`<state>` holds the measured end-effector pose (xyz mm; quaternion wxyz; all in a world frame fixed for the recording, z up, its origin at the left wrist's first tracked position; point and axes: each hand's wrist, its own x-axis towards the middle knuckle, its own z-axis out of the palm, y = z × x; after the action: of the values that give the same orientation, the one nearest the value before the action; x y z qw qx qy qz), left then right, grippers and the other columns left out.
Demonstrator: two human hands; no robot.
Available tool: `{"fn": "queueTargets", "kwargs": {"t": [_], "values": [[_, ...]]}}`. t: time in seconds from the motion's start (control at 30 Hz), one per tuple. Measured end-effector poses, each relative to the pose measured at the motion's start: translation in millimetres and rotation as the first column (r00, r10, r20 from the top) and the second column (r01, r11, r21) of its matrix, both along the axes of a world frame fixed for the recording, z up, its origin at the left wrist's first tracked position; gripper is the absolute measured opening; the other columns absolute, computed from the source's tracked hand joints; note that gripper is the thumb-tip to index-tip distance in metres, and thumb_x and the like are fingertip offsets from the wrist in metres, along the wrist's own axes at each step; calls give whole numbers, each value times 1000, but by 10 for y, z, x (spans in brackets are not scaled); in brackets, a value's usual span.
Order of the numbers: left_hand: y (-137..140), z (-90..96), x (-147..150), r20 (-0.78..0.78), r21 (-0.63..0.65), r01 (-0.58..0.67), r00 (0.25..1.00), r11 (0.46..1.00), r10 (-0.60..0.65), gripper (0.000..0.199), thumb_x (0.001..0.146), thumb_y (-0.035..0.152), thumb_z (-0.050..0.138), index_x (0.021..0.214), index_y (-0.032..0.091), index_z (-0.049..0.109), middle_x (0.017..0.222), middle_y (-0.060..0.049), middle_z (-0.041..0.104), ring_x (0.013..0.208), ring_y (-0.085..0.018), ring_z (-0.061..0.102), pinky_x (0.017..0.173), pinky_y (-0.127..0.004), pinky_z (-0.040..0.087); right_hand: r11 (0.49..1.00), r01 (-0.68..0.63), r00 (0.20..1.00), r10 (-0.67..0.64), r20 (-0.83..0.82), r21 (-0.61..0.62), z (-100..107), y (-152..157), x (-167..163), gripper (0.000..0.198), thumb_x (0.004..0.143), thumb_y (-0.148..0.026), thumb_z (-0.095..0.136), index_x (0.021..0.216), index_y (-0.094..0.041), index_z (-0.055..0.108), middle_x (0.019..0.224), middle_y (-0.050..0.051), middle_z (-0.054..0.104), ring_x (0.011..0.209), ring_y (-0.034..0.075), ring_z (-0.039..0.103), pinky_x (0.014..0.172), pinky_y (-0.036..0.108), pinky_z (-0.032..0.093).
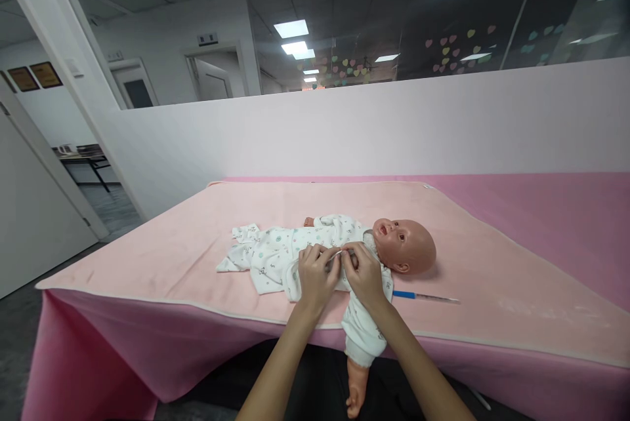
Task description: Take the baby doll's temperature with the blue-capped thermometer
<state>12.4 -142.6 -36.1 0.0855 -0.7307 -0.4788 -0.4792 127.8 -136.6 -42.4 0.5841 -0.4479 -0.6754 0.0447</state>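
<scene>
A baby doll (404, 245) lies on its back on the peach-coloured sheet, head to the right. It wears a white patterned baby garment (275, 244); one sleeved arm (358, 378) hangs over the near edge. Over the doll's chest my left hand (315, 273) and my right hand (363, 270) meet, fingers pinched close together. Between the fingertips shows a small white strip, apparently part of the garment; the fingers partly cover it. To the right of my right hand lies a slim stick with a blue end and a thin, silvery shaft (426, 296).
The peach sheet (162, 257) covers a table with a pink cloth (551, 224) beneath it. Behind stands a low white wall (394, 126) topped by glass. A white door (39, 191) is at the left, and a thin pale rod (480, 398) shows below the table edge.
</scene>
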Motion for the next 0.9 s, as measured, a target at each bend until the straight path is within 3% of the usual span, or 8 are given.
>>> {"fn": "queueTargets", "kwargs": {"t": [0.4,0.67,0.8,0.9], "values": [[-8,-5,-16,23,10,22,999,1000,-23,21,84,27,51,100,25,63,85,-3,57,82,-16,50,75,-30,37,1000,2,1000,-2,-28,-8,-32,27,12,17,86,-24,39,82,-19,55,76,2,58,67,14,53,62,26,40],[20,-6,-38,98,21,-91,991,996,89,14,81,27,55,87,24,67,77,-2,59,78,-16,50,75,-31,35,1000,15,1000,-15,-13,-17,-21,16,15,17,86,-24,39,83,-20,55,77,2,58,66,14,52,61,26,39],[-11,0,-162,160,-68,-207,963,976,215,12,78,28,57,83,24,67,80,-2,61,83,-19,50,79,-34,34,1000,15,1000,-15,-18,-18,-43,34,14,18,86,-25,38,84,-20,55,77,2,58,64,14,52,58,25,38],[-69,-16,-266,188,-164,-211,952,964,241,15,78,31,57,87,27,68,87,-2,62,88,-20,50,81,-36,33,1000,12,1000,-12,-24,-29,-62,46,12,18,87,-26,38,84,-19,54,76,2,58,61,13,51,56,25,38]]}}
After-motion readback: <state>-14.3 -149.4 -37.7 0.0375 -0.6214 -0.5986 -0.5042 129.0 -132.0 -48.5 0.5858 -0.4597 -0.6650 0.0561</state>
